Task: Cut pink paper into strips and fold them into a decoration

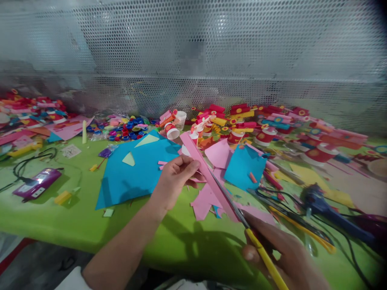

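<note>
A long pink paper strip [208, 175] slants over the table, pinched near its upper part by my left hand [179, 173]. My right hand [281, 253] grips yellow-handled scissors [256, 245]. The scissor blades lie along the strip's right edge, pointing up toward my left hand; whether they are cutting through it I cannot tell. Below the strip lie pink paper scraps [204, 201]. A large blue paper sheet [133, 165] is left of my left hand, with pale green pieces on it. A smaller blue sheet [245, 166] rests to the right of the strip.
A blue glue gun [335, 217] with cables lies at the right, beside another yellow-handled tool [302, 227]. Decorated paper cups [266, 136] line the back, before a perforated metal panel [193, 48]. Coloured caps [130, 128] and a purple power strip [38, 184] lie leftward on the green table [72, 221].
</note>
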{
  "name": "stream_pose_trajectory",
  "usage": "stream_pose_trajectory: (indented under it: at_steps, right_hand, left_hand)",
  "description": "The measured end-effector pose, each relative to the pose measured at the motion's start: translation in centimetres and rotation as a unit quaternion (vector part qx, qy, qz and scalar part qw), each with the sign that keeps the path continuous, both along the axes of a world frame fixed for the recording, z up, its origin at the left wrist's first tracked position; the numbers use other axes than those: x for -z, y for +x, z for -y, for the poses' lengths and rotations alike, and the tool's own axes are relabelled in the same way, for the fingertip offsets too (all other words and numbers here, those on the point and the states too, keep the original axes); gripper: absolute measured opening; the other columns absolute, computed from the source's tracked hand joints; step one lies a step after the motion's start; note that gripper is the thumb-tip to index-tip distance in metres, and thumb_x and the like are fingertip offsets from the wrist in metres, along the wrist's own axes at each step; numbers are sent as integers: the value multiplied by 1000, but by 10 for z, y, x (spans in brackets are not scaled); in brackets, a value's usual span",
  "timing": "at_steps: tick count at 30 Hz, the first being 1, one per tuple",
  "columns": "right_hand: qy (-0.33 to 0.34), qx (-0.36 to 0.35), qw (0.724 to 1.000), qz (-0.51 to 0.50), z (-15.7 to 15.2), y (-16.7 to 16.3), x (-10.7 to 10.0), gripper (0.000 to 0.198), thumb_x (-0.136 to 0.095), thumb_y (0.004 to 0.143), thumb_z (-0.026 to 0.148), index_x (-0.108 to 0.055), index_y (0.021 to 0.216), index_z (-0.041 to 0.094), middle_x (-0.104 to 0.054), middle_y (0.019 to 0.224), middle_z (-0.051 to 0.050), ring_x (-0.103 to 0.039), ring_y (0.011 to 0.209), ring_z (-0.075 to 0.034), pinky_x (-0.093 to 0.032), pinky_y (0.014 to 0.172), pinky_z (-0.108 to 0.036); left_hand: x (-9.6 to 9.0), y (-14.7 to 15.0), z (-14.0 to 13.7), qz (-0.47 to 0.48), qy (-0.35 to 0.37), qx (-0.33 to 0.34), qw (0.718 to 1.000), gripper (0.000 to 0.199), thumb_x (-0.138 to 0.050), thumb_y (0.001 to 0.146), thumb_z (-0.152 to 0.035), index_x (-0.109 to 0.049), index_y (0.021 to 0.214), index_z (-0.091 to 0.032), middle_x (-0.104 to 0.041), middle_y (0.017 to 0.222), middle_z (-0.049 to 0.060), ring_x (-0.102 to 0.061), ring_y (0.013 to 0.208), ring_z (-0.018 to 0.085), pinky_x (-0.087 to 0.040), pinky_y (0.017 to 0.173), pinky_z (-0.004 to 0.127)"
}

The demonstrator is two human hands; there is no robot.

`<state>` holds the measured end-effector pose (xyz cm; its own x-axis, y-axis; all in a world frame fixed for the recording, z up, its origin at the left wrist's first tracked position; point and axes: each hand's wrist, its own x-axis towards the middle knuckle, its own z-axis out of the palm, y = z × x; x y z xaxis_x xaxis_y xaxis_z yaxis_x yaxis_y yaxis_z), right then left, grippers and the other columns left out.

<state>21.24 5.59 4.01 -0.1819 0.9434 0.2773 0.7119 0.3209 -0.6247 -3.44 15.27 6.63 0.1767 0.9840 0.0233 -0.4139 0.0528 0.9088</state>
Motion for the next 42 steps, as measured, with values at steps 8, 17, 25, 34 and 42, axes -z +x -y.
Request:
stream_pose_trajectory:
  at_steps: [8,17,25,34,42]
  right_hand:
    - [21,-22,998,46,-7,4,-7,55,-66,87,55,-69,130,21,-79,90,-9,-75,71,-25,-60,60,-30]
    - [32,-22,987,156,-8,20,-8,55,-66,88,56,-69,131,21,-80,99,-12,-78,77,-28,-62,61,-30]
    - [2,-45,991,125,-11,18,-13,45,-65,89,53,-70,124,25,-80,94,-9,-77,74,-26,-60,57,-29]
    - [24,1,998,61,-7,1,-6,61,-59,88,67,-72,123,19,-76,80,-9,-70,61,-24,-58,59,-33]
    - [17,-10,999,42,-10,-4,-12,59,-59,89,66,-71,125,21,-77,87,-8,-73,72,-25,-58,62,-32]
  left_hand:
    - [0,3,-1,1,-18,1,1000,37,-83,79,-46,-63,87,-17,-75,74,3,-76,70,18,-56,59,23]
    - [1,1,-1,-12,-5,-2,1000,34,-81,82,-44,-61,86,-17,-74,78,2,-76,77,17,-55,59,20]
    - [0,2,-1,-8,-30,16,999,42,-80,81,-51,-52,87,-20,-75,79,1,-78,74,20,-57,59,24]
    - [1,5,1,-18,7,-21,1000,35,-75,87,-46,-53,92,-20,-75,85,1,-77,76,18,-59,66,26]
    - [0,6,4,-22,11,-14,1000,33,-75,87,-44,-53,89,-19,-70,80,0,-76,73,17,-60,66,26]
